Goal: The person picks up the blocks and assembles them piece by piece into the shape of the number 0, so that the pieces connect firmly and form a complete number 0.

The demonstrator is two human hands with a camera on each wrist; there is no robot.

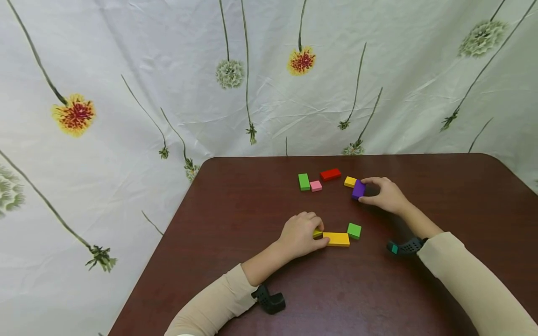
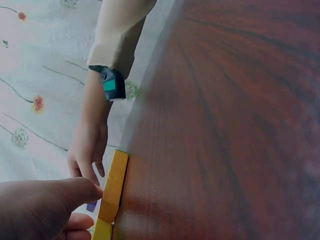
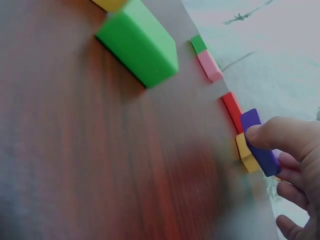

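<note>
My right hand (image 1: 386, 195) pinches a purple block (image 1: 358, 189) between thumb and fingers, beside a small orange-yellow block (image 1: 350, 182). In the right wrist view the thumb presses one face of the purple block (image 3: 260, 142), with fingers behind it. My left hand (image 1: 300, 233) has its fingers curled round a yellow block (image 1: 317, 233), mostly hidden by the hand. Its thumb tip lies at the near end of a long orange-yellow block (image 1: 337, 239), which lines up end to end with the yellow block (image 2: 102, 231) in the left wrist view.
A green block (image 1: 354, 230) lies at the long block's far right corner. Farther back on the dark brown table (image 1: 252, 200) are another green block (image 1: 304, 182), a pink block (image 1: 316, 186) and a red block (image 1: 330, 174). A flowered white cloth (image 1: 189, 70) hangs behind the table.
</note>
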